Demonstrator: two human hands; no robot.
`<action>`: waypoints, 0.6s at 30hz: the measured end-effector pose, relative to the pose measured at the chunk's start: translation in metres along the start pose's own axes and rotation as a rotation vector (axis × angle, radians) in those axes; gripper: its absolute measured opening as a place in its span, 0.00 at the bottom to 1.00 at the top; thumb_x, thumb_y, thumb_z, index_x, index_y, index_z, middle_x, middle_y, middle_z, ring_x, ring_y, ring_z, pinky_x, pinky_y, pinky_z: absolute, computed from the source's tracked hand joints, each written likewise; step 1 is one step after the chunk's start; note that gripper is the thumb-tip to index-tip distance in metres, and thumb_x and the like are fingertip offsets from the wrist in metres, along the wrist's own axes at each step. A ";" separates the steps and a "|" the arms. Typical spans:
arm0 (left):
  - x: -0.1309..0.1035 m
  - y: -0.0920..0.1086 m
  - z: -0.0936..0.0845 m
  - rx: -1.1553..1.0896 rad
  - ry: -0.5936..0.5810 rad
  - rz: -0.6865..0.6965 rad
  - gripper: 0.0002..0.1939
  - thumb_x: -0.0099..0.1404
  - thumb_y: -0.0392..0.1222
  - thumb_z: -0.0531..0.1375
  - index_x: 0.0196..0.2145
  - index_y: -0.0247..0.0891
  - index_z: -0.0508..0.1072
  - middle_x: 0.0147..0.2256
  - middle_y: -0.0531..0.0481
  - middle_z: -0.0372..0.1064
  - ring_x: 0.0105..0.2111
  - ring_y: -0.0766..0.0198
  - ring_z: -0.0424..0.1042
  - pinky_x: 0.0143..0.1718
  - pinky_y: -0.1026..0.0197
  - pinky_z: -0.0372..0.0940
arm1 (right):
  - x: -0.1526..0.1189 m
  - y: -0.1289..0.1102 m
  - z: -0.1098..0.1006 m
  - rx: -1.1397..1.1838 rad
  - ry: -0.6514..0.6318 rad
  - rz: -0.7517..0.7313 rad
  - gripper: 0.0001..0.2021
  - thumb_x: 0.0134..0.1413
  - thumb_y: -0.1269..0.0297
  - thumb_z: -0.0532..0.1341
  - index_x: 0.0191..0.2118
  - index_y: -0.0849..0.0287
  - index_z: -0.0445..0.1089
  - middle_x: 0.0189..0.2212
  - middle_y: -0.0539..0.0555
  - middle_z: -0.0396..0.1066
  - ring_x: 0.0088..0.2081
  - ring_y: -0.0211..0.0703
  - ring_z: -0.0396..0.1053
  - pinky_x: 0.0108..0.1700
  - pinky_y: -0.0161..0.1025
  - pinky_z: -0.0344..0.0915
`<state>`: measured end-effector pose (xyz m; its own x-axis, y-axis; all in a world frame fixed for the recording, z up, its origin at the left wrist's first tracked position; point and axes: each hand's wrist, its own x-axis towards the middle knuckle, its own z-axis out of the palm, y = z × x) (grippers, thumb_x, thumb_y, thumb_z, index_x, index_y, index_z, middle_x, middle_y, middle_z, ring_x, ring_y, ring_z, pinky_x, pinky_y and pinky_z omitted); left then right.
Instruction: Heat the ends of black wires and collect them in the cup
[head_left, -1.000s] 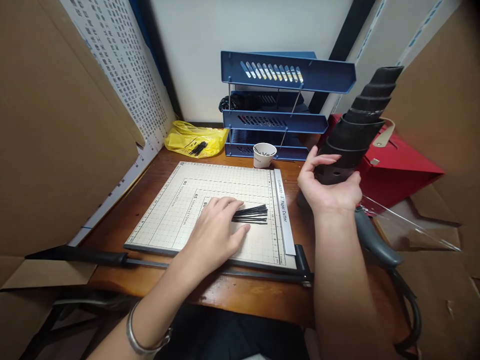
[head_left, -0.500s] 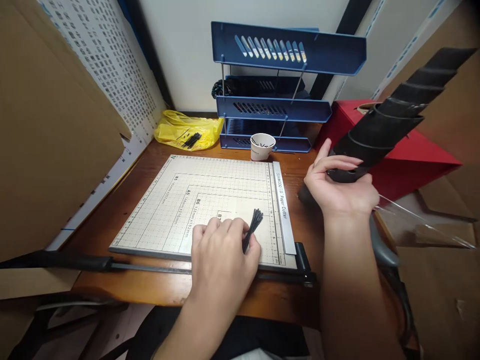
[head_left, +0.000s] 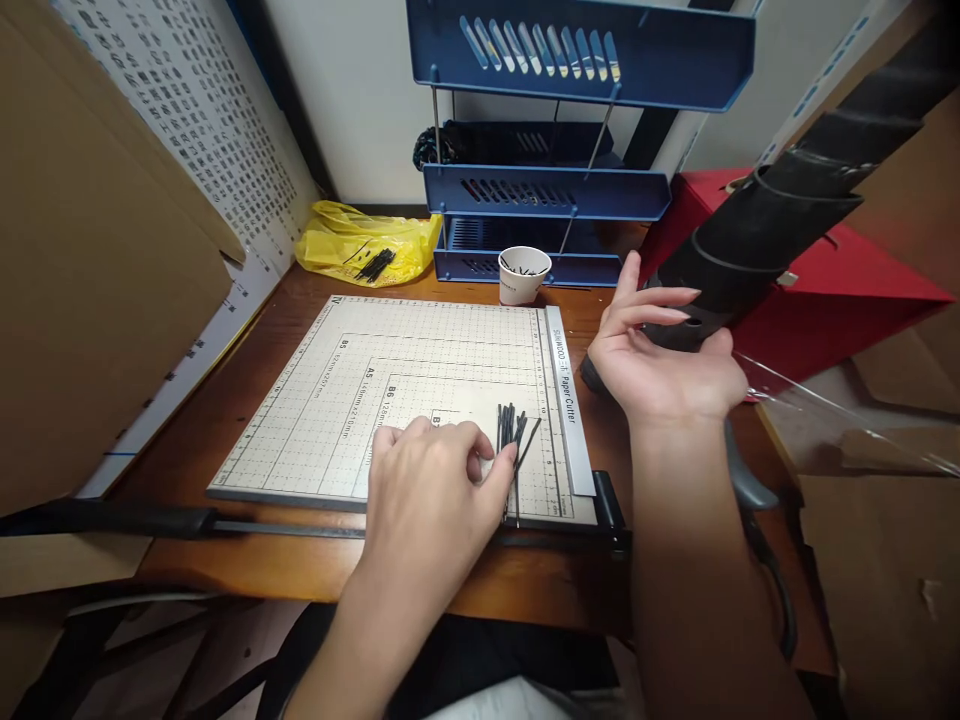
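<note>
Short thin black strips (head_left: pixel 513 435), like cut ties, lie fanned out on the gridded board of a paper cutter (head_left: pixel 315 400). My left hand (head_left: pixel 439 490) rests beside them with curled fingers, the thumb tip against the strips and a gap between thumb and forefinger. To the right of the cutter, my right hand (head_left: pixel 664 365) is palm up with its fingers apart. Just behind it a black stepped tube (head_left: pixel 739 235) leans up to the right; whether the hand touches it I cannot tell.
Behind the cutter stands a paper cup (head_left: pixel 521 285) with black pieces in it. A yellow bag (head_left: pixel 337 245) bearing more strips lies back left. Blue tiered trays (head_left: pixel 540 192) and a red box (head_left: pixel 840 310) stand behind. The cutter's handle (head_left: pixel 142 518) extends along the front.
The black strips, bunched in my left hand before, have spread out on the board as its thumb and forefinger parted. My right hand's fingers have straightened a little. The view has shifted slightly.
</note>
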<state>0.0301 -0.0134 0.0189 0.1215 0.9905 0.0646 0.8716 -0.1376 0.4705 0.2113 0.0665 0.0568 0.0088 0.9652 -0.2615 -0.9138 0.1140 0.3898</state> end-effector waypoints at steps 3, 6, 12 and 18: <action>0.005 -0.008 0.000 -0.074 -0.030 0.037 0.14 0.66 0.50 0.63 0.26 0.41 0.73 0.24 0.54 0.70 0.32 0.56 0.68 0.39 0.53 0.51 | -0.004 0.004 -0.004 -0.051 -0.035 -0.033 0.41 0.61 0.37 0.52 0.71 0.58 0.52 0.48 0.66 0.72 0.22 0.39 0.65 0.14 0.35 0.62; 0.006 -0.014 0.003 -0.122 -0.025 0.049 0.12 0.65 0.48 0.63 0.27 0.41 0.72 0.25 0.55 0.68 0.32 0.58 0.66 0.39 0.54 0.51 | -0.012 0.008 -0.004 -0.079 -0.053 -0.004 0.39 0.65 0.38 0.46 0.72 0.59 0.48 0.46 0.66 0.72 0.23 0.40 0.66 0.15 0.36 0.63; 0.003 -0.019 0.008 -0.154 0.025 0.057 0.10 0.65 0.45 0.61 0.27 0.41 0.71 0.24 0.56 0.64 0.30 0.60 0.63 0.39 0.54 0.52 | -0.041 0.012 -0.020 -0.866 -0.062 -0.188 0.25 0.68 0.44 0.48 0.54 0.59 0.69 0.36 0.58 0.74 0.18 0.33 0.56 0.14 0.33 0.51; 0.002 -0.021 0.009 -0.157 0.064 0.067 0.10 0.65 0.44 0.61 0.27 0.41 0.70 0.24 0.55 0.64 0.29 0.60 0.63 0.38 0.53 0.53 | -0.084 -0.005 -0.054 -2.390 -0.068 -0.606 0.13 0.52 0.51 0.68 0.27 0.55 0.74 0.14 0.44 0.52 0.17 0.33 0.50 0.20 0.34 0.45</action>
<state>0.0170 -0.0085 0.0011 0.1421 0.9779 0.1535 0.7773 -0.2063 0.5944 0.1934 -0.0277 0.0293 0.2833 0.9521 0.1153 0.4733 -0.0343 -0.8802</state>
